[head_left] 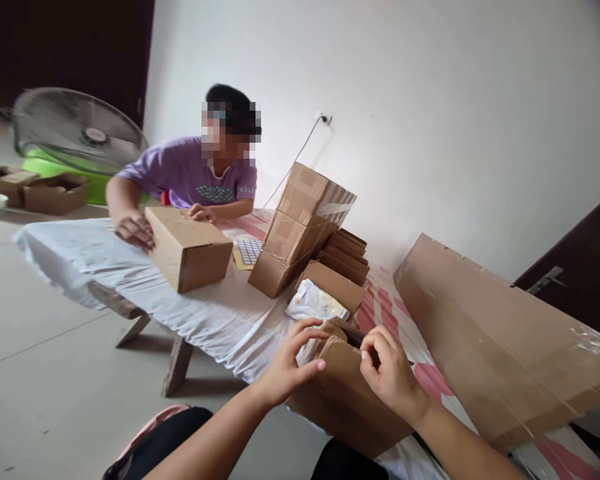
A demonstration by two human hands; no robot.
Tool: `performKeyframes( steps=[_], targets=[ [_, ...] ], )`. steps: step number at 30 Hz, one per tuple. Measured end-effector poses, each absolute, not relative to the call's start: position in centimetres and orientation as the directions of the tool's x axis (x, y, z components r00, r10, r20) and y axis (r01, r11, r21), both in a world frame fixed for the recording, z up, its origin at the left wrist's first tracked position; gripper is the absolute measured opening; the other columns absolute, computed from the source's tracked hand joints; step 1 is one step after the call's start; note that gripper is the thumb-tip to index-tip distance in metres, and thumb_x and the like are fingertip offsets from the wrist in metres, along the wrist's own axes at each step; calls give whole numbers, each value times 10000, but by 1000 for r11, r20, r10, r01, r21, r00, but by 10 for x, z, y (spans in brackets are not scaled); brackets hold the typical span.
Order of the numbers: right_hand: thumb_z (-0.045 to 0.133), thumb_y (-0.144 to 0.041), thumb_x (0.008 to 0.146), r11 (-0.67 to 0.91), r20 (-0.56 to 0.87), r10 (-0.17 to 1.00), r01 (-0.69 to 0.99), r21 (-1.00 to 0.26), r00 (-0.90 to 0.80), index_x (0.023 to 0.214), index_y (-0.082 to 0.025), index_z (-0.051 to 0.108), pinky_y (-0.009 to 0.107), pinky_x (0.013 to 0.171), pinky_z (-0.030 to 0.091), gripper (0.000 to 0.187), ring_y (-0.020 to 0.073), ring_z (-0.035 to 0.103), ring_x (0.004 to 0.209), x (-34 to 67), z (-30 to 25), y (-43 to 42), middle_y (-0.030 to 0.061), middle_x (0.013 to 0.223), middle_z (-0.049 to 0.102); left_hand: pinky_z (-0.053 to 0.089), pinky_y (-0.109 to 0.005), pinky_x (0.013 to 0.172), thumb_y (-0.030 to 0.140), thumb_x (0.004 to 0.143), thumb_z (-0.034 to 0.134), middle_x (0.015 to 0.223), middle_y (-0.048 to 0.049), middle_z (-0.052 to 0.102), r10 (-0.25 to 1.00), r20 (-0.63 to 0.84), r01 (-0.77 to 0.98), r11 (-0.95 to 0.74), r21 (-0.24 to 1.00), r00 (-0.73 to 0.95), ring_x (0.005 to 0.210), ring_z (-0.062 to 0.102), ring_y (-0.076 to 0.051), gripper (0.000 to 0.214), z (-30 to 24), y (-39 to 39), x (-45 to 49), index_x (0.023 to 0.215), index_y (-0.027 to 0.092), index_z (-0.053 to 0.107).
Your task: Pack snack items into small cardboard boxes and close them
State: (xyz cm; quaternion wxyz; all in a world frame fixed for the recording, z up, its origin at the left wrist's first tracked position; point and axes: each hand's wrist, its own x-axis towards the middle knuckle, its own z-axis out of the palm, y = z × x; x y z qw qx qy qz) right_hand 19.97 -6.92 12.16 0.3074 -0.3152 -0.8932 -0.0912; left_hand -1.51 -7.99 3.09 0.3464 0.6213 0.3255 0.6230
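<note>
A brown cardboard box (347, 393) stands close in front of me at the near side of the table. My left hand (293, 363) is over its left edge, fingers apart, thumb pointing across the box. At the top right of the same box, my right hand (387, 370) is curled with thumb and index finger together; whether something small is between them cannot be made out. Just beyond my hands lies a white plastic packet (315, 301) against an open carton (336, 283). The far top of the near box is partly hidden by my hands.
Stacked boxes (300, 213) rise mid-table, beside several folded cartons (347, 257). Across the table, a person (190, 167) has both hands on a closed box (195, 247). A large cardboard sheet (490, 333) leans at right. A fan (80, 130) stands back left.
</note>
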Motion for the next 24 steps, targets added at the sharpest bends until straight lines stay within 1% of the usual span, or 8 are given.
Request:
performKeyframes(
  steps=[3, 6, 9, 11, 14, 18, 21, 24],
  targets=[
    [435, -99, 839, 785, 657, 526, 606, -130, -540, 797, -220, 461, 287, 663, 454, 130, 163, 529, 728, 205, 128, -75, 11, 790, 506, 355, -488, 1123, 491, 790, 681, 1379, -115, 532, 830, 552, 44, -556, 830, 82, 1334, 440, -340, 340, 30, -84, -8, 1050, 275, 718],
    [443, -135, 871, 752, 704, 567, 618, -230, -428, 803, -219, 469, 285, 669, 455, 111, 157, 521, 729, 224, 135, -83, 5, 786, 504, 373, -480, 1119, 479, 829, 635, 1387, -114, 523, 827, 552, 105, -562, 821, 107, 1328, 450, -334, 321, 27, -83, -4, 1055, 268, 721],
    [446, -177, 896, 662, 734, 608, 703, -260, -301, 821, -216, 481, 283, 680, 455, 91, 155, 526, 740, 263, 130, -89, 5, 800, 513, 368, -482, 1126, 484, 824, 631, 1391, -110, 516, 827, 551, 157, -562, 812, 112, 1319, 460, -332, 353, 24, -80, -5, 1088, 260, 703],
    [443, -194, 899, 564, 716, 657, 784, -259, -236, 823, -214, 485, 278, 665, 455, 89, 153, 529, 725, 296, 117, -94, 5, 795, 522, 363, -494, 1128, 492, 812, 637, 1392, -105, 512, 828, 548, 191, -561, 806, 119, 1317, 462, -335, 379, 23, -78, -6, 1107, 261, 689],
    [454, -182, 868, 440, 642, 741, 864, -245, -196, 781, -213, 491, 274, 641, 461, 100, 154, 534, 686, 346, 87, -107, -1, 748, 532, 373, -503, 1120, 509, 816, 622, 1397, -95, 504, 832, 540, 227, -554, 801, 126, 1312, 469, -334, 401, 22, -76, -6, 1132, 268, 670],
    [478, -109, 796, 338, 490, 847, 920, -199, -206, 728, -206, 526, 264, 636, 476, 128, 155, 566, 681, 392, 48, -134, -2, 735, 548, 405, -502, 1097, 520, 830, 588, 1394, -84, 501, 828, 551, 249, -558, 792, 105, 1306, 477, -344, 389, 17, -75, -3, 1116, 268, 667],
    [495, -51, 765, 271, 365, 908, 953, -137, -205, 747, -197, 571, 266, 675, 481, 165, 155, 582, 710, 408, 26, -153, 2, 775, 575, 398, -497, 1107, 522, 831, 580, 1394, -71, 502, 815, 576, 266, -571, 776, 68, 1304, 473, -351, 407, 10, -72, 0, 1146, 275, 653],
    [501, -21, 769, 218, 274, 943, 973, -75, -191, 773, -189, 607, 284, 724, 477, 199, 170, 587, 758, 411, 12, -163, 16, 817, 586, 379, -492, 1123, 520, 838, 573, 1408, -67, 488, 815, 576, 273, -568, 777, 55, 1316, 457, -353, 434, 6, -70, 3, 1190, 273, 629]
  ],
)
